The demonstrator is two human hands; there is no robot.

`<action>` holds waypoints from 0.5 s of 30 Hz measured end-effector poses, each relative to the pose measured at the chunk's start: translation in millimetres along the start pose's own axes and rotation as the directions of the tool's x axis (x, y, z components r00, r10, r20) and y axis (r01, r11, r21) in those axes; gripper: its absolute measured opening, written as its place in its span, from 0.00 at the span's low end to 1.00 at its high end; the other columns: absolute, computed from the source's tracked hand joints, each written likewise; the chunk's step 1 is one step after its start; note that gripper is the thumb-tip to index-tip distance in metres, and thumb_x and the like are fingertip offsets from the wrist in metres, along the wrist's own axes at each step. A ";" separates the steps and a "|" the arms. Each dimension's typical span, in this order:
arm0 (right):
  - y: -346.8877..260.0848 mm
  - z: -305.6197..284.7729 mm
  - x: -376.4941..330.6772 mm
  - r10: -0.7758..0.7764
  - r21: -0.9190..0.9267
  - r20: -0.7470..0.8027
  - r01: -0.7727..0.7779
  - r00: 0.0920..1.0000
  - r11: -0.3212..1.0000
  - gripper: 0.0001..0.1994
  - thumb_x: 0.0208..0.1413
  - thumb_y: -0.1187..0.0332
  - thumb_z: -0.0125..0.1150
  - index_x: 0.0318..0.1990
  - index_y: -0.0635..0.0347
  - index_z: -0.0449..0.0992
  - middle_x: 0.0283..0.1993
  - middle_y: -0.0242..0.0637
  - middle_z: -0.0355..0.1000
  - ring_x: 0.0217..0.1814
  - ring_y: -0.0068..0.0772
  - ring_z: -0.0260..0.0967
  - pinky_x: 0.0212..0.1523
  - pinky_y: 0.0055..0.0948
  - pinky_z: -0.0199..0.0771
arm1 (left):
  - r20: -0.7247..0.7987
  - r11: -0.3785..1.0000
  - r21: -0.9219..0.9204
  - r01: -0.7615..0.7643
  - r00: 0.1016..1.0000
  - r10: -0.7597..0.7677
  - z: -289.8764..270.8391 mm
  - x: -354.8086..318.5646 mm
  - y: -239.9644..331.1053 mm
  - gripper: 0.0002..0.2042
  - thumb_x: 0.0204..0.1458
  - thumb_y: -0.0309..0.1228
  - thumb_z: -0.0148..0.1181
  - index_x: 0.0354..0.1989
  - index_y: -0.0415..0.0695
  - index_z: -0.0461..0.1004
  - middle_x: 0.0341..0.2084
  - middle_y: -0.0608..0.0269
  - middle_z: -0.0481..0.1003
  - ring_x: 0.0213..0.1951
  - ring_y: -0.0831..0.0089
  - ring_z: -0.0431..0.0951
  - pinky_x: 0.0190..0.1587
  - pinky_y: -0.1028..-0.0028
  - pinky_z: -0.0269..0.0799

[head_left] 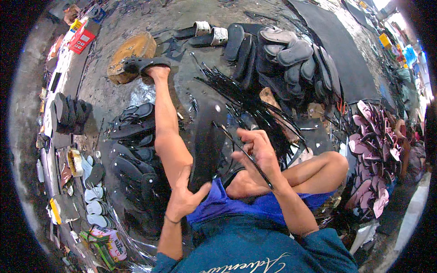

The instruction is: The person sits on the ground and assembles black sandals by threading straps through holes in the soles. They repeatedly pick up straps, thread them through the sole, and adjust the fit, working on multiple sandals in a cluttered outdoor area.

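Floor: grimy concrete workshop floor (136, 16) is spreading out around me, littered with rubber offcuts.
Seat: I am sitting low with my left leg (169, 132) stretching away from me and my right knee (334, 164) bending out to the right.
Right hand: my right hand (259, 150) is pinching a thin black rubber strap (248, 157), fingers closing on it near its middle; the strap is slanting from upper left to lower right across my palm.
Left hand: my left hand (184, 198) is lying loose and unclenched against my left thigh, gripping nothing.
Strap pile: a fan of long black strips (241, 100) is lying just beyond my right hand.
Sole: a black sandal sole (207, 141) is lying between my legs, near the strap.
Far foot: my left foot is resting in a black sandal (145, 65) on a round wooden block (132, 50).
Left side: finished black sandals (132, 120) are stacking up beside my left leg.
Far side: grey and black soles (284, 50) are heaping up beside a dark rubber sheet (337, 50).
Right side: pink soles (375, 150) are piling up well apart from my hands.
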State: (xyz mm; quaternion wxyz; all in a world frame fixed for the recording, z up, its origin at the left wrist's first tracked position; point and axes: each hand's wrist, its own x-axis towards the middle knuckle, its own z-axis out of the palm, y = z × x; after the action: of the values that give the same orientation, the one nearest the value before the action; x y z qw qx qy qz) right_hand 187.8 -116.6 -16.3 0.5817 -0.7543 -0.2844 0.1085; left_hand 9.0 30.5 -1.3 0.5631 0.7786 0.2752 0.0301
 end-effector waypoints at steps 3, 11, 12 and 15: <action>12.1 -21.3 6.0 0.117 0.079 0.013 -0.117 0.993 0.990 0.06 0.62 0.73 0.63 0.42 0.65 0.79 0.37 0.33 0.75 0.36 0.21 0.72 0.36 0.22 0.73 | 0.176 0.971 0.221 -0.088 0.983 0.049 -28.4 -10.2 -1.1 0.25 0.49 0.31 0.72 0.54 0.35 0.73 0.47 0.48 0.78 0.50 0.65 0.78 0.53 0.69 0.72; 57.0 -21.2 -15.5 0.478 0.717 0.221 -0.474 0.850 0.511 0.23 0.62 0.74 0.61 0.63 0.60 0.65 0.51 0.39 0.71 0.48 0.31 0.74 0.48 0.32 0.79 | -0.355 0.970 -0.231 0.073 0.922 -0.154 -41.7 -35.0 -32.4 0.24 0.45 0.23 0.73 0.54 0.35 0.74 0.42 0.58 0.79 0.43 0.74 0.78 0.51 0.73 0.73; 52.3 -13.8 -24.9 0.307 0.497 0.196 -0.364 0.931 0.788 0.27 0.58 0.76 0.64 0.65 0.58 0.64 0.52 0.41 0.70 0.48 0.32 0.73 0.47 0.33 0.78 | -0.349 0.972 -0.220 0.087 0.923 -0.162 -41.4 -35.0 -29.0 0.24 0.46 0.23 0.73 0.54 0.35 0.74 0.42 0.59 0.79 0.43 0.74 0.78 0.51 0.73 0.73; 14.9 0.1 -32.2 -0.019 0.099 0.309 -0.012 0.951 0.995 0.35 0.48 0.79 0.70 0.66 0.53 0.65 0.51 0.41 0.66 0.44 0.32 0.69 0.45 0.32 0.76 | -0.263 0.990 -0.114 0.080 0.959 -0.108 -35.2 -29.3 -25.3 0.24 0.45 0.23 0.73 0.53 0.35 0.75 0.43 0.59 0.79 0.45 0.73 0.78 0.52 0.73 0.72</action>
State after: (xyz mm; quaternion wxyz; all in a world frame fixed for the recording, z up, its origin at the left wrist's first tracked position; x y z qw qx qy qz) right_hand 166.0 -136.8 -35.7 0.5669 -0.6976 -0.3676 0.2382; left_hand -38.4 52.7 -3.4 0.5606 0.7236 0.3837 0.1224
